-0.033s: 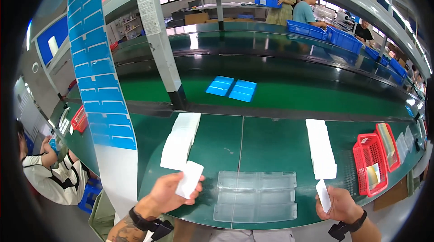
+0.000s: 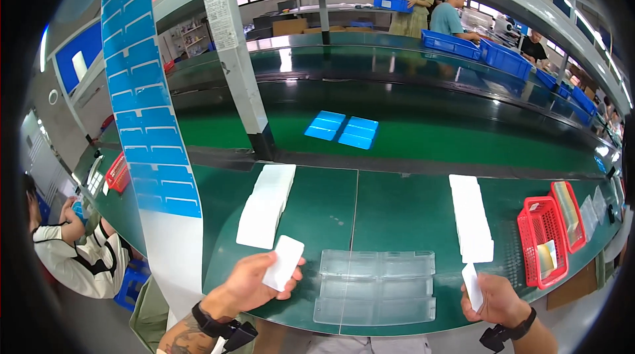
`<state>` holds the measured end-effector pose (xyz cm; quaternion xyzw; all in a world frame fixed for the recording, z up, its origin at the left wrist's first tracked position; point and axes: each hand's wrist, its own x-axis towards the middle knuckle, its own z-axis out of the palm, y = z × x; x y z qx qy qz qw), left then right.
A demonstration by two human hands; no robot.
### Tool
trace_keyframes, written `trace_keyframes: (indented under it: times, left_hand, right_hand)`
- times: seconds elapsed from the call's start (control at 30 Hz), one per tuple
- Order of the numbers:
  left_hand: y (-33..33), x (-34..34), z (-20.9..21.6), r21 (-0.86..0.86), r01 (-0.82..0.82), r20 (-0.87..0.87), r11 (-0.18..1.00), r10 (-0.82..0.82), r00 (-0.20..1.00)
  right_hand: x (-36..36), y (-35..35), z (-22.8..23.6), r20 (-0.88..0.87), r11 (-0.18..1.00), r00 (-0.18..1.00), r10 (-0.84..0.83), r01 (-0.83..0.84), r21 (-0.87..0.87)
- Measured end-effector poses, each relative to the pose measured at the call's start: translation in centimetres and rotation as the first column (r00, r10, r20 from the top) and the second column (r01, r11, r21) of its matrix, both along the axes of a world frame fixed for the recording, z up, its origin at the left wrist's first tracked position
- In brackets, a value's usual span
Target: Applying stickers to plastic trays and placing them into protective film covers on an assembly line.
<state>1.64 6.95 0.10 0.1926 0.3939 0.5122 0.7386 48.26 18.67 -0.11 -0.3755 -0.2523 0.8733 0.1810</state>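
Note:
My left hand (image 2: 258,281) is closed on a white card (image 2: 284,263), thumb over its face and fingers behind. Just beyond it lies a fanned stack of white cards (image 2: 266,205). My right hand (image 2: 497,298) pinches another white card (image 2: 472,286), tilted nearly edge-on to the view. A second fanned stack of white cards (image 2: 471,218) stretches away from that hand. Between my hands, flat on the green table (image 2: 317,215), are clear plastic trays or sleeves (image 2: 376,286) laid in rows.
Red baskets (image 2: 544,241) stand at the right. A hanging strip of blue film labels (image 2: 147,96) on white backing drops at the left. Two blue sheets (image 2: 342,129) lie on the green conveyor (image 2: 423,139) behind a grey post (image 2: 241,83). A seated person (image 2: 76,248) is at the left.
My left hand has shifted slightly to the right with its card. My right hand keeps its place, and the table items stay as they were.

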Motion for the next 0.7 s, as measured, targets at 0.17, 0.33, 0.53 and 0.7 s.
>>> trace_keyframes:
  times: [0.17, 0.33, 0.53, 0.7]
  left_hand:
    - [-0.3, 2.1, 0.6, 0.003, -0.038, -0.355, 0.999, 0.037, 0.934]
    - [0.5, 2.7, 0.1, 0.047, -0.023, -0.488, 0.999, 0.043, 0.872]
    - [1.3, 6.3, 2.2, 0.163, 0.092, -0.824, 0.982, 0.084, 0.561]
    - [2.4, 9.3, 0.3, 0.202, 0.419, -0.921, 0.885, 0.027, 0.388]
  right_hand:
    - [-1.9, -0.4, 0.9, 0.119, 0.986, 0.992, 0.028, -0.047, 0.162]
    - [-2.7, -0.7, 0.4, 0.3, 0.879, 0.938, -0.172, 0.009, 0.477]
    - [-7.6, -1.3, 2.6, 0.621, 0.543, 0.751, -0.226, -0.432, 0.72]
    - [-10.3, -2.0, 2.2, 0.671, 0.146, 0.72, -0.175, -0.655, 0.741]
